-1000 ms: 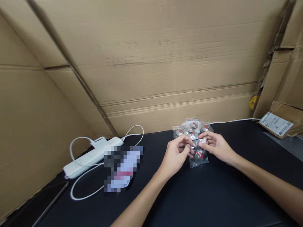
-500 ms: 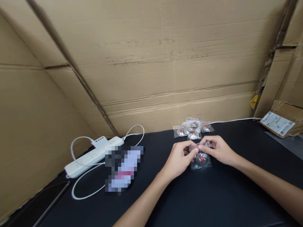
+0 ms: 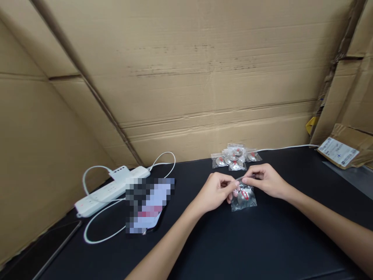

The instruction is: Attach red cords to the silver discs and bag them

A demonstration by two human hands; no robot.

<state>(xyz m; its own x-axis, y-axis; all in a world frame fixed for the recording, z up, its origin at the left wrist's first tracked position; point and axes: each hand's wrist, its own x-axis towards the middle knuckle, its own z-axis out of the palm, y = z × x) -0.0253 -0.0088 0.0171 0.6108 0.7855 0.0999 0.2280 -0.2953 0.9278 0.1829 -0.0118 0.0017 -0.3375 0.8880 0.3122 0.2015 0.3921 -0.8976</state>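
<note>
Clear plastic bag, disc already inside, this side of the fingers; left hand and right hand pinch its top edge, fingertips closed. Whether that edge is sealed cannot be told. Beyond the fingers, similar filled bags lie heaped on the counter.

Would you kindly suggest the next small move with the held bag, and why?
Perhaps press along the top edge of the clear bag with the right hand, while the left hand steadies it: both pinch there, and the metal disc lies inside.
</note>
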